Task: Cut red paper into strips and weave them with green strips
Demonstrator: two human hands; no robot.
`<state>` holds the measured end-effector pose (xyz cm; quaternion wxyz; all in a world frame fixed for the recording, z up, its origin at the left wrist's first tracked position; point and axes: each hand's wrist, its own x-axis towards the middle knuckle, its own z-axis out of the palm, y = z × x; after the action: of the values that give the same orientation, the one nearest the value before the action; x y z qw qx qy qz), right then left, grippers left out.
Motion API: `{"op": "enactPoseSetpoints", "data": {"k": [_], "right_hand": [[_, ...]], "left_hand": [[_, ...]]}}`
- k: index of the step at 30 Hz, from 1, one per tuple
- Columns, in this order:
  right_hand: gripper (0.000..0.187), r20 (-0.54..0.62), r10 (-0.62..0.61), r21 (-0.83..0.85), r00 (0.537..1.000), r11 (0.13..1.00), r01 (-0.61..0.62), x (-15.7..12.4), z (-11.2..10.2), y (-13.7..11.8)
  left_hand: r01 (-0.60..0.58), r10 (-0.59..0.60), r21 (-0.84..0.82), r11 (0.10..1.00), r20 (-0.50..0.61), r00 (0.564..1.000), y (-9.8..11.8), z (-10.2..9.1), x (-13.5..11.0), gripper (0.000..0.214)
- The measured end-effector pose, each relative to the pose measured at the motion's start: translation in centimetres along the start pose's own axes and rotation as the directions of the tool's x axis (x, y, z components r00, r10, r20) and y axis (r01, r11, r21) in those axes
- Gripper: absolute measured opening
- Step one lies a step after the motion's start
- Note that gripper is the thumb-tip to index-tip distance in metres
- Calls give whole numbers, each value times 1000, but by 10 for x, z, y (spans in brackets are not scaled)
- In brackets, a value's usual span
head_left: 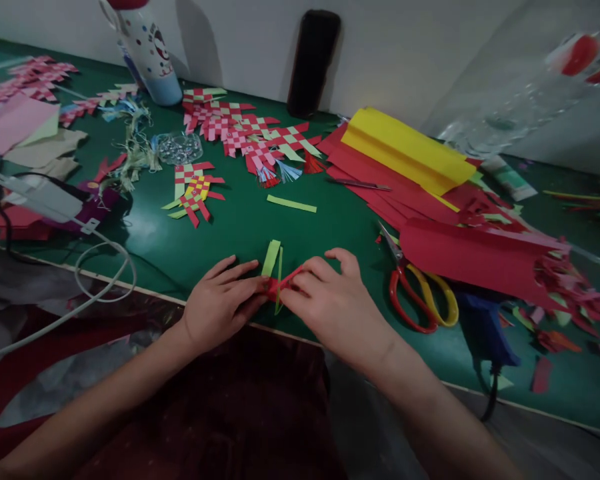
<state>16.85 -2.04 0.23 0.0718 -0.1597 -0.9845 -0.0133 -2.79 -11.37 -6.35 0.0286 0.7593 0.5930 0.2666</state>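
My left hand point(223, 300) and my right hand point(330, 300) meet at the near edge of a green table point(240, 227). Both pinch a small bundle of paper strips point(276, 277), red and light green, between fingertips. The green strips stick up and away from my fingers; a red strip runs toward my right thumb. A loose green strip point(291, 203) lies on the table beyond them.
Red and yellow scissors point(420, 297) lie right of my right hand, beside red paper sheets point(470, 257) and a yellow sheet point(405, 150). Several woven red-and-green paper pieces point(245, 133) lie farther back. A bottle point(147, 53), a black object point(313, 63) and a white cable point(100, 280) stand around.
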Motion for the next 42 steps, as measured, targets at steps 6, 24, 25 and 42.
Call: {"op": "enactPoseSetpoints", "data": {"k": [6, 24, 25, 42], "right_hand": [[19, -69, -57, -19, 996, 998, 56, 4, 3, -1], [25, -37, -199, -118, 979, 974, 194, 15, -30, -19], [25, -37, -204, -131, 978, 971, 198, 17, -31, -20], [15, 22, -151, 86, 988, 985, 148, 27, 14, 13]], "left_hand": [[-20, 21, -29, 999, 38, 999, 1, -5, -1, 21], [-116, 120, -67, 991, 57, 991, -8, -5, -7, 24], [-114, 118, -73, 991, 55, 991, -8, -5, -7, 23], [-51, 59, -119, 992, 61, 996, -4, -9, -3, 23]]}}
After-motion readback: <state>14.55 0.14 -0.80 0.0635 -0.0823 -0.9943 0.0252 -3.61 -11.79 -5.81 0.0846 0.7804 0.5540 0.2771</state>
